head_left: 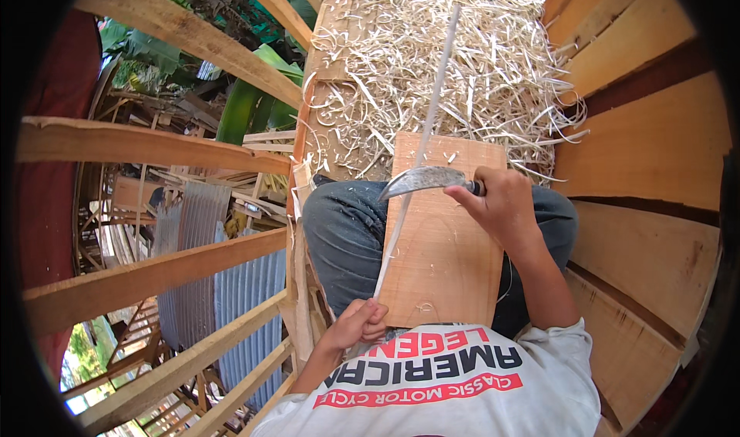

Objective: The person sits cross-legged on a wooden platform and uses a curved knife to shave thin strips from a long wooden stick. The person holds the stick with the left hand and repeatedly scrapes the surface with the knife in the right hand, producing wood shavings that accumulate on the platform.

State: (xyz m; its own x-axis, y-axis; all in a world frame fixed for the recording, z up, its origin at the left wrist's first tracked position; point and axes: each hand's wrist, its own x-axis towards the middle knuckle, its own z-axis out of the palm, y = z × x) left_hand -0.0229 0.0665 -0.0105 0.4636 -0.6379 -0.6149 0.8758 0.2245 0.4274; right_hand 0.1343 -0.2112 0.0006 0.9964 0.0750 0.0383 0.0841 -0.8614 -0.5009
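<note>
1. Head view: nearest, the left hand (356, 325) has its grip closed around the near end of a thin pale strip (423, 140), beside the white shirt (439, 391). A firm hold here should stop the strip twisting; a steady, straight pull would suit it best.
2. Just beyond, a wooden board (447, 252) lies over the lap of the jeans (345, 233). The strip runs slantwise across its left side; level knees should make it a sounder backing.
3. The right hand's (501, 202) grip is wrapped around the handle of a curved knife (422, 180), whose blade crosses the strip near the board's far end. Whether its edge bites cannot be told. For even shaving, a constant blade angle and light pressure seem wise, with the thumb well behind the edge.
4. Farther out, the strip's far length reaches over a heap of curled shavings (478, 67). Loose curls could snag it, so a free path there would help.
</note>
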